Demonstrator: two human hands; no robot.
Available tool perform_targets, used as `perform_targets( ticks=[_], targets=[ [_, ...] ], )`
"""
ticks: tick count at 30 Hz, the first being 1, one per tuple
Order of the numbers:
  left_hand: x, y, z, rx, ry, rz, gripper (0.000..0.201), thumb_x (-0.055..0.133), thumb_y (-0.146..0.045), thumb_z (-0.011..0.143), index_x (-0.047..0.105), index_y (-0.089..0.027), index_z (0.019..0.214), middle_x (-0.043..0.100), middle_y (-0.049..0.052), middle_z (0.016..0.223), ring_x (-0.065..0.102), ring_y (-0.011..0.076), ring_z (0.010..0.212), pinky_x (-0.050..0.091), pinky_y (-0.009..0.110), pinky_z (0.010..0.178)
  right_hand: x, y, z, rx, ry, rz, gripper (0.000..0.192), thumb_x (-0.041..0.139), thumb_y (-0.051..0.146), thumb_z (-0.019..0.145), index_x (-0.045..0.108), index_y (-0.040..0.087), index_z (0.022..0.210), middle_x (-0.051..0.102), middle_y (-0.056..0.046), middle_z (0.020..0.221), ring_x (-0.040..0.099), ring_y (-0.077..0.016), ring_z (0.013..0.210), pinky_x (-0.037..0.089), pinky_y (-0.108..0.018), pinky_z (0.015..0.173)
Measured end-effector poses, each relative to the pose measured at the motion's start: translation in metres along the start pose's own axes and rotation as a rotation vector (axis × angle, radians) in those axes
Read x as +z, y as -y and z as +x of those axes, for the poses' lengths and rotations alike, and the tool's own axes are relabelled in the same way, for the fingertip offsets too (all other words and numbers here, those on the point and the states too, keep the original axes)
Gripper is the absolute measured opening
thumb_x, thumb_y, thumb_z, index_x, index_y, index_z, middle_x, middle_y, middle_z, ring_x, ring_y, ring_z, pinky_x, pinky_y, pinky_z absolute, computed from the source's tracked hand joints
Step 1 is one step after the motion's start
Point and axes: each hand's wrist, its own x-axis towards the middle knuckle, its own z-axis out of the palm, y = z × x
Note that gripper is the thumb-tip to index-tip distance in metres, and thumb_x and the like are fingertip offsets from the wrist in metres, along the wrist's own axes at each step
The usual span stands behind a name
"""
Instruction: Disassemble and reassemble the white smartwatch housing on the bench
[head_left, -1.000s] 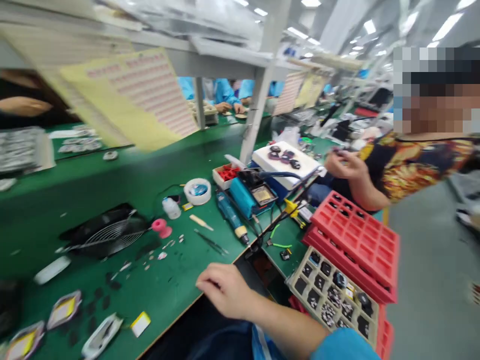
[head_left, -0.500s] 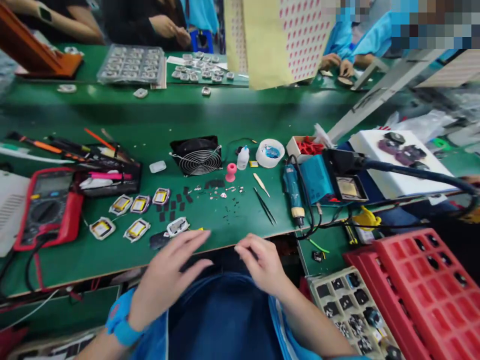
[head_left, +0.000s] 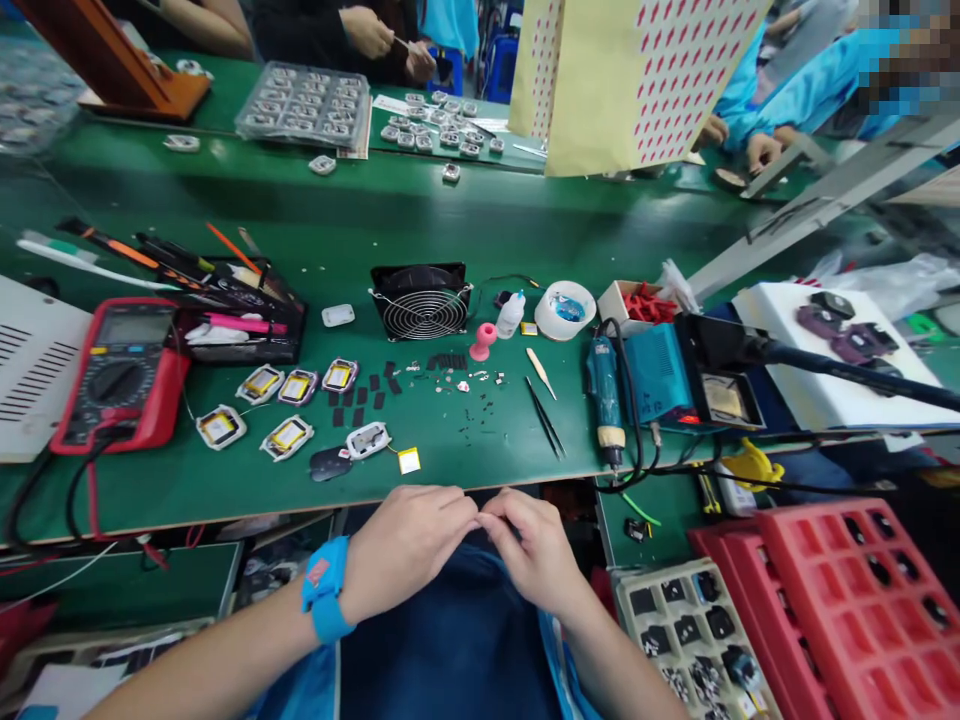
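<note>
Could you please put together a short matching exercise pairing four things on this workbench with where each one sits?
Things:
1. multimeter
2. fan
3. red trays
4. tweezers

Places:
A. off the bench's near right corner, beside the beige tray
B. far left of the green bench, next to the black tool holder
C. just left of the blue electric screwdriver
D. mid-bench, left of the pink spool

Pairs: 1-B, 2-D, 3-A, 4-C
</note>
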Motion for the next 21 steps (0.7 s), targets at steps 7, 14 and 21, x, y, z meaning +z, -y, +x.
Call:
perform_targets(
  ticks=[7,14,21],
  targets=[
    [-0.003,-0.012,-0.001,-0.088,-0.047,-0.125,0.04,0.03,-0.027,0.11,0.05,-0.02,0.076,0.053,-0.002,0.067,0.051,0.0149,0.06,0.035,0.029,0.06,0.005,-0.001,-0.005,0.135,0.043,0.43,0.024,0.055,0.029,0.104,0.061,0.021,0.082,0.058,0.003,0.066,0.056,-0.01,0.057,0.044,-0.022,0.059],
    [-0.004,-0.015,0.002,-0.32,-0.073,-0.513,0.042,0.04,-0.027,0.106,0.059,-0.019,0.069,0.062,-0.003,0.065,0.058,0.0116,0.062,0.04,0.024,0.064,0.009,0.004,-0.001,0.097,-0.135,0.519,0.012,0.068,0.014,0.094,0.072,0.025,0.098,0.068,0.0,0.083,0.067,-0.0135,0.074,0.054,-0.025,0.068],
    [0.005,-0.013,0.006,-0.584,-0.05,-1.084,0.021,0.072,-0.031,0.084,0.074,-0.018,0.067,0.07,0.001,0.063,0.064,0.0128,0.061,0.048,0.021,0.063,0.01,0.008,-0.001,-0.2,-0.225,0.23,0.044,0.059,-0.004,0.091,0.073,0.029,0.117,0.078,-0.003,0.097,0.069,-0.0178,0.088,0.056,-0.034,0.082]
  ],
)
